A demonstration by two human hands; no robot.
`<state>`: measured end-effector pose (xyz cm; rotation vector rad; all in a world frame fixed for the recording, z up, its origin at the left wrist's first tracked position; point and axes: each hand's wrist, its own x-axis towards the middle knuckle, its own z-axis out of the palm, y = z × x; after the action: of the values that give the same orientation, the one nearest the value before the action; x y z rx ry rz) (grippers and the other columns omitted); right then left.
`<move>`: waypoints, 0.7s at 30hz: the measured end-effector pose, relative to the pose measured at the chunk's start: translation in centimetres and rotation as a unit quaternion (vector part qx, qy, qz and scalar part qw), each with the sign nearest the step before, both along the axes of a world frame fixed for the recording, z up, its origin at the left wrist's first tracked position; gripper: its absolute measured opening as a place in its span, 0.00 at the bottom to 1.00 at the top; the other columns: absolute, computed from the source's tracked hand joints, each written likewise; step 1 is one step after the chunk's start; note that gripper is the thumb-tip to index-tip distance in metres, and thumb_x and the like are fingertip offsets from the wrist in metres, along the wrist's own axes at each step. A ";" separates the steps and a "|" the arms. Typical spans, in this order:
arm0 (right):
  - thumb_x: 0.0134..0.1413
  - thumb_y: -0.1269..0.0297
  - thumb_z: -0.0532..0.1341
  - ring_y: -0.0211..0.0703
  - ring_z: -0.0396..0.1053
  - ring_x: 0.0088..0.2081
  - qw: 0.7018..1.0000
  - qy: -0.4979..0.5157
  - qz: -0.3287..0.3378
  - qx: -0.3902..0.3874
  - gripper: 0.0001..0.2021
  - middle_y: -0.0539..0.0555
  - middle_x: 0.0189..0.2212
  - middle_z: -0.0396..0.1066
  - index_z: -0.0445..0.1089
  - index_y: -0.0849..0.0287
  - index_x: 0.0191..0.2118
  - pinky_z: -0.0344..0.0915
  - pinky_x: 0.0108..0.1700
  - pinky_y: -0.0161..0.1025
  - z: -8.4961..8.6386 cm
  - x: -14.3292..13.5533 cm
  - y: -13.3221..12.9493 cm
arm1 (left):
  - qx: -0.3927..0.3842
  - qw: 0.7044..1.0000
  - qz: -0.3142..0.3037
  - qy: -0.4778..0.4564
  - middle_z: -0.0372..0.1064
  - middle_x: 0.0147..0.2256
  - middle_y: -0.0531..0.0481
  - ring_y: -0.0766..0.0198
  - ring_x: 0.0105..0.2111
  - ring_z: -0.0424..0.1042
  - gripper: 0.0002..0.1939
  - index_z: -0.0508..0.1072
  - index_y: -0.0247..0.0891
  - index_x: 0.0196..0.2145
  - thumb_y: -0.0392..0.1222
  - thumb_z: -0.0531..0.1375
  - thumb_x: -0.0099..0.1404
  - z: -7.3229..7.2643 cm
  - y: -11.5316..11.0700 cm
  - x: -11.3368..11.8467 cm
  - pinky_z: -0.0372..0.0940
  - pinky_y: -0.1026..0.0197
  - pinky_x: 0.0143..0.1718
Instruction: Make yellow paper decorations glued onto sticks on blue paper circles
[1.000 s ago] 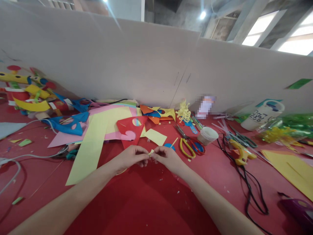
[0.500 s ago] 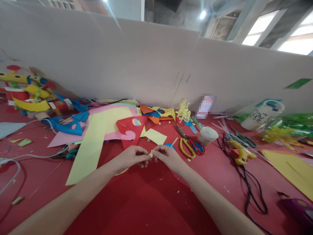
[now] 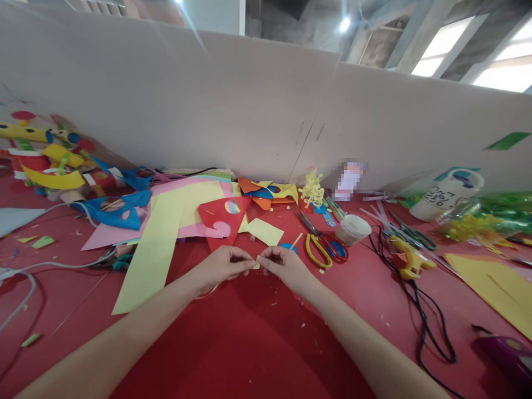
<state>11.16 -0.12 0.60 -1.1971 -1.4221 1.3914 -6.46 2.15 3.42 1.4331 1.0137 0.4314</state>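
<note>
A tiny piece of pale yellow paper (image 3: 257, 265) is pinched between the fingertips of both hands, low over the red tabletop. My left hand (image 3: 228, 268) is closed on it from the left, with thumb and forefinger together. From the other side my right hand (image 3: 286, 267) grips it the same way. Just beyond the fingers lie a pale yellow paper rectangle (image 3: 265, 231) and a red cut-out sheet (image 3: 220, 221) with holes. A blue disc (image 3: 288, 247) with a thin stick across it sits close to my right hand, partly hidden.
Yellow-and-red-handled scissors (image 3: 318, 250), a white cup (image 3: 353, 228) and a yellow glue gun (image 3: 409, 257) with a black cord lie to the right. Stacked coloured paper (image 3: 153, 249) and blue cut-outs (image 3: 124, 210) spread left. A white panel (image 3: 208, 111) stands behind.
The small yellow paper has turned slightly between my fingertips. Both hands stay almost in the same place, and the things on the table have not moved.
</note>
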 end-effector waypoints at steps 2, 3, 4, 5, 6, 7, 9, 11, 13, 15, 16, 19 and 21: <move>0.46 0.55 0.61 0.35 0.63 0.23 1.000 -0.003 0.000 0.002 0.12 0.47 0.20 0.64 0.64 0.60 0.27 0.61 0.31 0.36 0.0 0.0 0.0 | -0.002 1.000 0.004 0.007 0.61 0.19 0.55 0.74 0.16 0.49 0.15 0.74 0.34 0.27 0.51 0.60 0.54 0.1 0.0 0.0 0.44 0.66 0.18; 0.46 0.56 0.61 0.35 0.63 0.23 1.000 -0.004 -0.001 0.004 0.12 0.47 0.20 0.64 0.64 0.60 0.27 0.60 0.31 0.36 0.0 0.0 0.0 | -0.002 1.000 0.005 0.009 0.60 0.19 0.56 0.74 0.16 0.49 0.16 0.74 0.34 0.27 0.51 0.61 0.53 0.1 0.0 0.0 0.43 0.66 0.18; 0.46 0.56 0.61 0.35 0.63 0.23 1.000 -0.005 -0.003 0.005 0.11 0.47 0.20 0.64 0.64 0.60 0.27 0.60 0.31 0.36 0.0 0.0 0.0 | -0.002 1.000 0.004 0.011 0.60 0.19 0.56 0.74 0.16 0.49 0.16 0.75 0.33 0.28 0.52 0.61 0.53 0.1 0.0 0.0 0.43 0.66 0.18; 0.46 0.56 0.61 0.35 0.63 0.23 1.000 -0.005 -0.004 0.006 0.11 0.47 0.20 0.64 0.64 0.60 0.27 0.60 0.30 0.36 0.0 0.0 0.0 | -0.001 1.000 0.005 0.012 0.59 0.18 0.56 0.74 0.17 0.49 0.16 0.75 0.33 0.28 0.52 0.61 0.53 0.1 0.0 0.0 0.43 0.66 0.18; 0.46 0.56 0.61 0.35 0.62 0.23 1.000 -0.004 -0.006 0.006 0.11 0.47 0.20 0.64 0.64 0.60 0.27 0.60 0.30 0.36 -0.1 0.0 0.0 | -0.001 1.000 0.007 0.011 0.59 0.18 0.56 0.74 0.17 0.49 0.17 0.75 0.33 0.28 0.52 0.61 0.52 0.1 0.0 0.0 0.43 0.66 0.18; 0.46 0.57 0.60 0.35 0.62 0.23 1.000 -0.004 -0.008 0.005 0.11 0.47 0.19 0.63 0.64 0.60 0.27 0.60 0.30 0.35 -0.1 0.0 0.0 | -0.002 1.000 0.010 0.008 0.59 0.19 0.56 0.74 0.17 0.49 0.17 0.75 0.33 0.28 0.52 0.62 0.52 0.0 0.0 0.0 0.43 0.66 0.19; 0.46 0.57 0.61 0.35 0.62 0.22 1.000 -0.003 -0.011 0.005 0.11 0.47 0.19 0.63 0.64 0.60 0.26 0.59 0.29 0.35 -0.2 -0.1 0.1 | -0.003 1.000 0.013 0.003 0.60 0.20 0.55 0.73 0.18 0.50 0.17 0.76 0.33 0.29 0.52 0.63 0.51 0.0 -0.1 0.0 0.44 0.66 0.19; 0.45 0.57 0.61 0.35 0.62 0.22 1.000 -0.003 -0.013 0.005 0.11 0.47 0.19 0.63 0.64 0.60 0.26 0.59 0.29 0.35 -0.3 -0.1 0.1 | -0.001 1.000 0.015 -0.003 0.62 0.21 0.55 0.72 0.20 0.52 0.16 0.76 0.34 0.29 0.51 0.63 0.50 0.0 -0.1 0.0 0.46 0.66 0.21; 0.45 0.56 0.61 0.35 0.62 0.22 1.000 0.003 -0.015 0.005 0.11 0.47 0.19 0.64 0.64 0.59 0.26 0.60 0.29 0.35 -0.4 -0.2 0.1 | 0.005 1.000 0.019 -0.007 0.63 0.22 0.54 0.71 0.21 0.54 0.14 0.75 0.34 0.28 0.49 0.63 0.51 0.0 -0.2 0.1 0.47 0.66 0.22; 0.45 0.54 0.61 0.35 0.63 0.22 1.000 0.013 -0.019 0.000 0.12 0.47 0.19 0.64 0.65 0.59 0.26 0.61 0.30 0.36 -0.5 -0.2 0.2 | 0.006 1.000 0.027 -0.007 0.61 0.20 0.56 0.72 0.19 0.52 0.13 0.74 0.34 0.27 0.48 0.62 0.51 0.1 -0.3 0.2 0.46 0.66 0.21; 0.45 0.53 0.61 0.35 0.63 0.22 1.000 0.018 -0.021 -0.003 0.13 0.47 0.20 0.65 0.65 0.59 0.27 0.61 0.30 0.36 -0.5 -0.2 0.2 | 0.005 0.999 0.032 -0.006 0.60 0.19 0.57 0.73 0.18 0.51 0.13 0.74 0.34 0.27 0.48 0.62 0.52 0.2 -0.3 0.3 0.45 0.66 0.20; 0.45 0.52 0.61 0.35 0.64 0.22 0.999 0.025 -0.022 -0.009 0.14 0.48 0.20 0.66 0.66 0.60 0.27 0.62 0.30 0.36 -0.5 -0.1 0.2 | 0.006 0.999 0.042 -0.011 0.57 0.17 0.58 0.73 0.16 0.49 0.12 0.73 0.34 0.27 0.47 0.61 0.53 0.3 -0.4 0.4 0.43 0.66 0.18; 0.43 0.53 0.62 0.35 0.63 0.22 1.000 0.023 -0.017 -0.009 0.14 0.47 0.20 0.65 0.65 0.60 0.26 0.62 0.29 0.36 -0.5 -0.1 0.2 | 0.014 0.999 0.050 -0.010 0.58 0.17 0.58 0.73 0.16 0.51 0.11 0.73 0.34 0.27 0.46 0.61 0.53 0.2 -0.3 0.4 0.43 0.67 0.18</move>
<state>11.09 0.12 0.11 -1.1874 -1.3546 1.4021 -6.03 1.84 3.67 1.4044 1.0705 0.5341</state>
